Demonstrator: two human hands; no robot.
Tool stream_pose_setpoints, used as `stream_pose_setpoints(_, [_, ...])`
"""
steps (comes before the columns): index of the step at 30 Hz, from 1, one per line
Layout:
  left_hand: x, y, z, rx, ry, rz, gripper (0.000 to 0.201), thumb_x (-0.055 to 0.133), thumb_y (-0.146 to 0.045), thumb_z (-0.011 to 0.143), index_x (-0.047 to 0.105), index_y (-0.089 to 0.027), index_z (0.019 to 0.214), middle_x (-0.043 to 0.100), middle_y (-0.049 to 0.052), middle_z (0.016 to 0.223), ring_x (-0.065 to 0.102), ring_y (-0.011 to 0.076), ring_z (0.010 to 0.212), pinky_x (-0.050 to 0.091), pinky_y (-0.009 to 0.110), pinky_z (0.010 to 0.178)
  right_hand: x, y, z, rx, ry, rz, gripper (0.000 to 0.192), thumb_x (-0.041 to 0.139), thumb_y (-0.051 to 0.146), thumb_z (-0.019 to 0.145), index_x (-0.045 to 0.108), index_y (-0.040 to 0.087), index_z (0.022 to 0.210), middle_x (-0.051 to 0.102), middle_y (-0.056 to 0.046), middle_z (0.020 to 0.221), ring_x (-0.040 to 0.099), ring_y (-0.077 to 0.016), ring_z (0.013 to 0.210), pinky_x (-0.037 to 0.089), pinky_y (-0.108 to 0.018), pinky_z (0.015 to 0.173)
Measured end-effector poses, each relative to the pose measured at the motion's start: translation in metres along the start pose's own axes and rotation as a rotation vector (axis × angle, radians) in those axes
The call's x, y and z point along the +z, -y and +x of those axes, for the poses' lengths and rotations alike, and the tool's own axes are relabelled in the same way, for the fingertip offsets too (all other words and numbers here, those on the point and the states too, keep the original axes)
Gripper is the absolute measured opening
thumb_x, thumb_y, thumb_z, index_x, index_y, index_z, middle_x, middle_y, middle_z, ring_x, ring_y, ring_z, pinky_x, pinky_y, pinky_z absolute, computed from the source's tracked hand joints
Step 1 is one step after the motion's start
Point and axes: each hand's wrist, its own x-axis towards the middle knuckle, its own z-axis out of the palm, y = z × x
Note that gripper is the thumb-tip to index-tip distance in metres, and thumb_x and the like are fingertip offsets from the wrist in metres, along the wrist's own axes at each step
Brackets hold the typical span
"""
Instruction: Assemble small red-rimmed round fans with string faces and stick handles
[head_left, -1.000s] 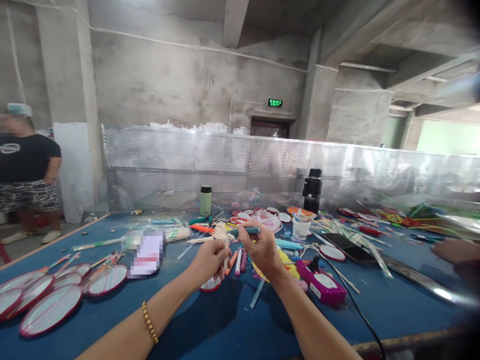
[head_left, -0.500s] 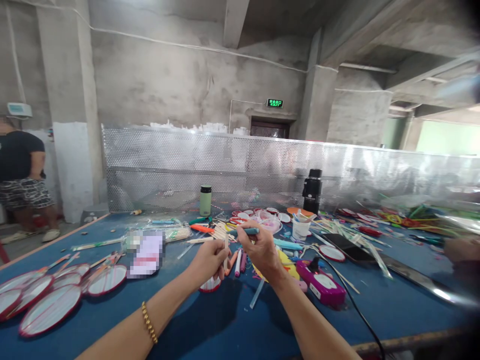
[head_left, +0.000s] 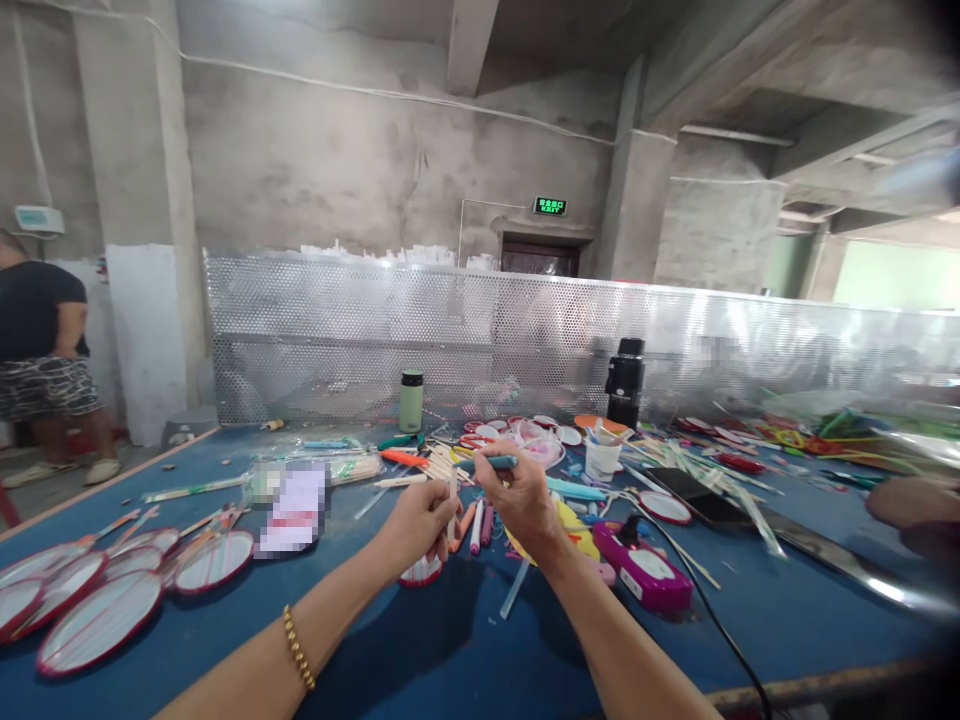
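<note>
My left hand [head_left: 418,523] is closed around a small round red-rimmed fan [head_left: 421,570], held upright by its pale stick, just above the blue table [head_left: 420,650]. My right hand [head_left: 520,497] grips a teal marker pen [head_left: 491,463], its tip pointing left toward the top of the stick. The two hands are close together over the middle of the table. A gold bead bracelet [head_left: 298,647] sits on my left wrist.
Several red-rimmed round fans [head_left: 97,615] lie at the left. Loose markers, sticks and discs litter the middle, with a purple device [head_left: 643,572] and its black cable, a white cup [head_left: 600,457], a green flask [head_left: 410,401] and a black flask [head_left: 625,379]. A person stands far left; another's hand [head_left: 911,503] rests at right.
My hands hold almost still. The person at the far left has stepped further left, and the hand at the right edge has shifted slightly.
</note>
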Motion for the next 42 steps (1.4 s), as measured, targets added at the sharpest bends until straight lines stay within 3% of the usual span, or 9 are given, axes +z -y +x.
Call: stream_pose_setpoints(42, [0.0001,-0.0032,-0.0007,-0.014,-0.018,-0.016,0.014,0.047,-0.030,0.080,0.048,-0.017,0.073,0.061,0.000,0.054,0.052,0.0091,0.033,0.031,0.017,0.031,-0.0004,-0.0038,0.0008,-0.011,-0.019,-0.034,0.019,0.053,0.028,0.085,0.060,0.016,0.071,0.053,0.002,0.060,0.045,-0.0085,0.050,0.038,-0.020,0.049])
